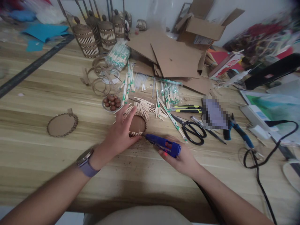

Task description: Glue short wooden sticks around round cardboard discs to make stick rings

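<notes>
My left hand (pixel 118 132), with a watch at the wrist, grips the left side of a round cardboard disc (pixel 137 124), its thumb along the near edge and fingers over the far side. Short pale sticks stand in a row along the disc's near rim, and a dark ruffled edging runs round it. My right hand (pixel 184 161) is wrapped round a blue hot glue gun (pixel 162 144) with a small red light. The nozzle points left and is at the disc's near right edge; whether it touches is too small to tell. Cut sticks (pixel 142 107) lie just beyond.
Another edged cardboard disc (pixel 62 125) lies at left. A bowl of brown beads (pixel 112 102), wrapped chopsticks (pixel 127 82), scissors (pixel 193 129), a cutter (pixel 187 108) and pliers (pixel 240 131) lie around. Behind are cardboard sheets (pixel 178 59) and stick lanterns (pixel 85 39). A black cable (pixel 257 175) runs at right.
</notes>
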Demonstrator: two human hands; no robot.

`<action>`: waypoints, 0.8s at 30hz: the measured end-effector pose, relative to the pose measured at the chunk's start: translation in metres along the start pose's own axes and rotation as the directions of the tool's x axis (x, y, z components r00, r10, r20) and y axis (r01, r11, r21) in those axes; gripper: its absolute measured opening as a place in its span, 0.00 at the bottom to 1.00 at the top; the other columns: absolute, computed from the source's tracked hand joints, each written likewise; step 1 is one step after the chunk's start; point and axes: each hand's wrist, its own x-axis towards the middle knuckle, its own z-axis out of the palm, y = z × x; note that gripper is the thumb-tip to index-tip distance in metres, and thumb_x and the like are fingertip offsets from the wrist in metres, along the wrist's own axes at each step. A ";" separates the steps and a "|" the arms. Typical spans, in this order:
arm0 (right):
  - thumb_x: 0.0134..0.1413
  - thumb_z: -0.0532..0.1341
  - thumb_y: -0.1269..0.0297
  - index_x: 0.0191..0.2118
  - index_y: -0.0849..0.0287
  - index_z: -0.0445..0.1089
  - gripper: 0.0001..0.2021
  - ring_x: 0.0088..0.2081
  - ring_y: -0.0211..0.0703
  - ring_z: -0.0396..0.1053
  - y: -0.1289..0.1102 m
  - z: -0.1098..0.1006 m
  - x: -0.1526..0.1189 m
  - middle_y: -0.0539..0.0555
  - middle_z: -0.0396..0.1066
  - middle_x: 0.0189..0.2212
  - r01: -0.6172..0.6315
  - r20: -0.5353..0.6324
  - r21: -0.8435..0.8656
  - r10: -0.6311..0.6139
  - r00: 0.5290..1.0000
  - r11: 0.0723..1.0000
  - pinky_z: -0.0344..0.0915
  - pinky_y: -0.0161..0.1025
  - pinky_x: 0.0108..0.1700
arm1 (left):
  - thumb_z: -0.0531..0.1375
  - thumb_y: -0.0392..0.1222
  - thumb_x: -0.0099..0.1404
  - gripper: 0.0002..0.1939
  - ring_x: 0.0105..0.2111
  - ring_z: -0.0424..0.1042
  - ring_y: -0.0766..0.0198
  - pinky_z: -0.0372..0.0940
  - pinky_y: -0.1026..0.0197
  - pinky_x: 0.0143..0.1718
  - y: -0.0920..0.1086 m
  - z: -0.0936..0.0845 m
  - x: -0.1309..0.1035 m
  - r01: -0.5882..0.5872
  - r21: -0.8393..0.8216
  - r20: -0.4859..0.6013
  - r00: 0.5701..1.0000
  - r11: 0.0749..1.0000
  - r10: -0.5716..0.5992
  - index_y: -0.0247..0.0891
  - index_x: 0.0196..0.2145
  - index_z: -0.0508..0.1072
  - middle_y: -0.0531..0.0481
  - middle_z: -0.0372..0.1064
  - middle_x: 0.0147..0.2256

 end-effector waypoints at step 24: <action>0.61 0.58 0.61 0.31 0.55 0.66 0.08 0.34 0.49 0.70 0.001 0.003 -0.001 0.56 0.71 0.29 -0.006 -0.020 -0.034 0.006 1.000 0.999 0.66 0.44 0.37 | 0.74 0.42 0.54 0.59 0.67 0.53 0.36 0.55 0.31 0.65 0.002 0.000 0.001 -0.002 0.052 0.005 1.000 0.999 0.002 0.51 0.71 0.40 0.35 0.47 0.66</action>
